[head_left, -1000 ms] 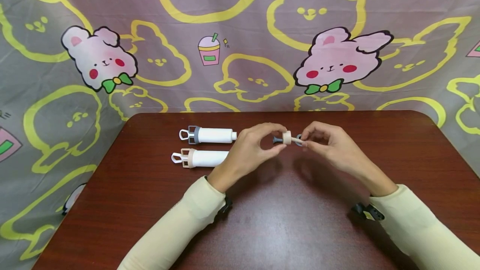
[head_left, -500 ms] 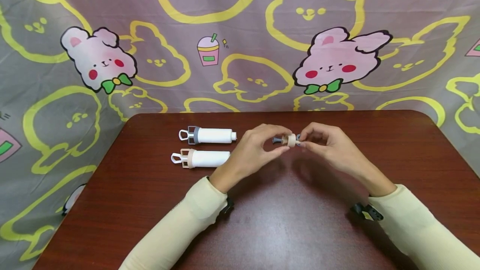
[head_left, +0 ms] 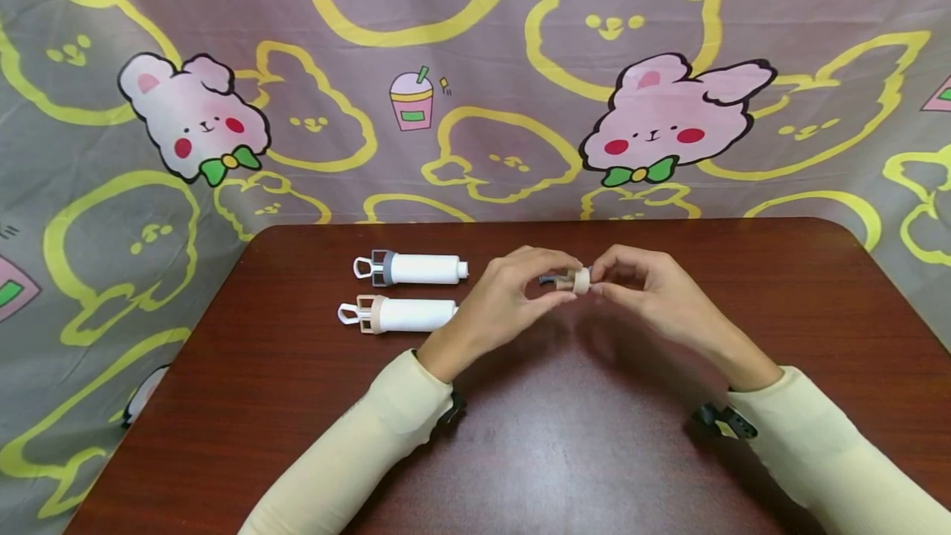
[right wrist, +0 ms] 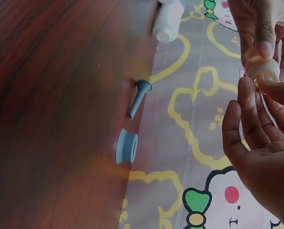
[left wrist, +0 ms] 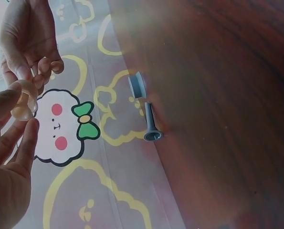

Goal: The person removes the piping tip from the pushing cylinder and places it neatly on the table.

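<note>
A beige flanged cap (head_left: 582, 280) is held above the table between both hands, with a paler narrow part sticking out on its left side. My left hand (head_left: 505, 295) pinches the cap between thumb and fingers; in the left wrist view its ring shape (left wrist: 28, 98) shows at the fingertips. On the other side, my right hand (head_left: 654, 291) has thumb and forefinger together on a thin beige stem right at the cap, as the right wrist view shows, and the fingers mostly hide that stem. Behind the hands lie a grey funnel-shaped piece (right wrist: 140, 98) and a grey flanged ring (right wrist: 127, 146).
Two white cylinders with loop handles lie to the left, one with a grey collar (head_left: 412, 268) and one with a beige collar (head_left: 404, 314), its right end behind my left hand. A patterned cloth (head_left: 475, 64) hangs along the back edge of the brown table (head_left: 505, 436).
My left hand has moved slightly right with the cap, bringing it up against the right fingertips. The length of stem showing between cap and right fingers has shortened.
</note>
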Tool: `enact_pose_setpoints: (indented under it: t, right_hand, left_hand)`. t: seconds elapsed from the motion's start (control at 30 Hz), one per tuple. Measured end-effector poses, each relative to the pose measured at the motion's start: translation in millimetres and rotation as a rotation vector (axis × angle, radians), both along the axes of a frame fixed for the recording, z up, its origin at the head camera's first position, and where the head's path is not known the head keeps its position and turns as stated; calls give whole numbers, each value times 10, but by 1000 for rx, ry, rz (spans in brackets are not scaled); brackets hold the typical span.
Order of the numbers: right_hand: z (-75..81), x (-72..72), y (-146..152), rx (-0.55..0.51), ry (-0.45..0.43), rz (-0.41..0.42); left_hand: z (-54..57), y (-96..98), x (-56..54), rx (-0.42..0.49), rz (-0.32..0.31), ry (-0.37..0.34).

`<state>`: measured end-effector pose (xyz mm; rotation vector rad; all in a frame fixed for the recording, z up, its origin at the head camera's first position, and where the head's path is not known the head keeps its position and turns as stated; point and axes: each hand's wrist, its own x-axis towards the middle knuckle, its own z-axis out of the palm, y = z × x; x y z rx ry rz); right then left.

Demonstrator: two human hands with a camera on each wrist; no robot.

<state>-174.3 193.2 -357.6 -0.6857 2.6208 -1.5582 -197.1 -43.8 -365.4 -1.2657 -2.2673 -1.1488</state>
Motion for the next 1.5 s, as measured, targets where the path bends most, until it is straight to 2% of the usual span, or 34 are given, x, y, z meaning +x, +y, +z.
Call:
enact_pose_setpoints:
  t: [0.33,0.57,0.87,1.2,1.5]
  right_hand:
    - [-5,6,-2,3,-3,3]
    - [-15,-5,1,-17,38,0]
    - [3,17,-12,10,24,-43]
    - [-4,21,-42,-63,30,-21]
    - [-12,25,-70,-85,8,-23]
  left_hand:
    - [-2,-7,3,22,-22,-5]
    - [-15,-24,11,44,-23,-32]
    - [-8,-21,26,70,-24,-65]
    - [-12,-14,23,88,-26,-89]
    - [-4,-13,37,94,-34,-111]
